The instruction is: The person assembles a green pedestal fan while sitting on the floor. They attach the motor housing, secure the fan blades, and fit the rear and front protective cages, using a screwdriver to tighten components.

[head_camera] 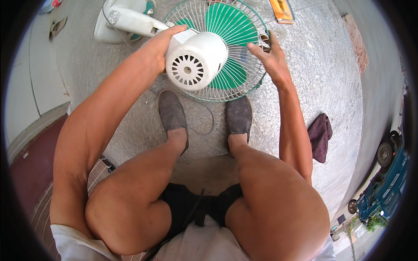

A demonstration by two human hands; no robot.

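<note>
An electric fan lies tipped over in front of my feet, with its white motor housing [196, 62] turned up towards me. Behind the wire guard [254, 76] with its green rim show green blades [228, 24]. My left hand [166, 42] grips the fan's neck beside the motor housing. At the guard's right edge is my right hand [272, 57], thumb on the wires and fingers around the rim, partly hidden. The white stand and base [112, 29] extend to the upper left.
A power cord [212, 120] loops on the concrete floor between my shoes [171, 111]. A dark red cloth [320, 138] lies at the right. An orange and yellow object [282, 11] is beyond the fan. A blue wheeled vehicle [388, 186] stands at the far right.
</note>
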